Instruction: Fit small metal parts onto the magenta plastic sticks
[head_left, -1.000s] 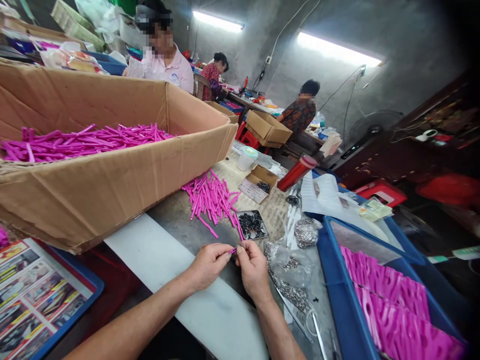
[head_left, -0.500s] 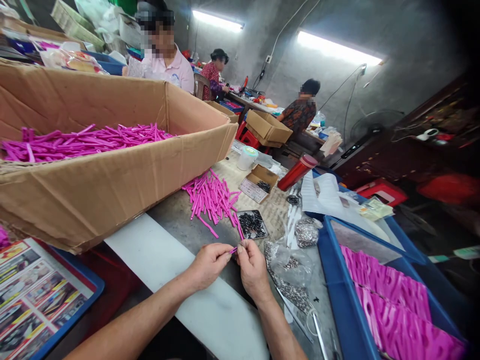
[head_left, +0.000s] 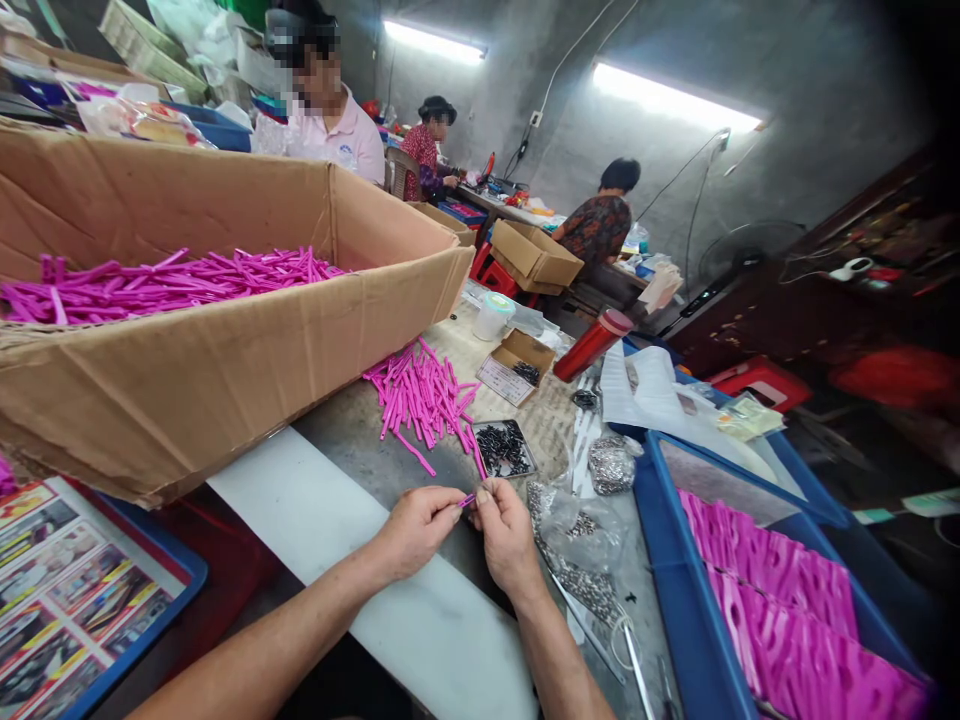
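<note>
My left hand (head_left: 421, 525) pinches a small magenta plastic piece (head_left: 466, 500) between thumb and fingers. Close beside it, my right hand (head_left: 504, 525) is closed in a pinch at the piece's other end; what its fingertips hold is too small to make out. Just beyond the hands lies a heap of magenta sticks (head_left: 424, 395) on the table (head_left: 352, 435). A small tray (head_left: 534, 466) of black parts sits right of the heap, with one magenta stick at its left edge. Farther back is an open small carton (head_left: 506, 382) with black parts.
A large cardboard box (head_left: 225, 375) of magenta sticks stands at left. At right are a red bottle (head_left: 592, 345), bags of metal parts (head_left: 585, 530), tweezers (head_left: 637, 665) and a blue bin (head_left: 694, 600) of magenta pieces. Three people sit farther back.
My hands have hardly moved and keep their pinch. The person in the pink shirt and the one at the back right have turned their heads slightly.
</note>
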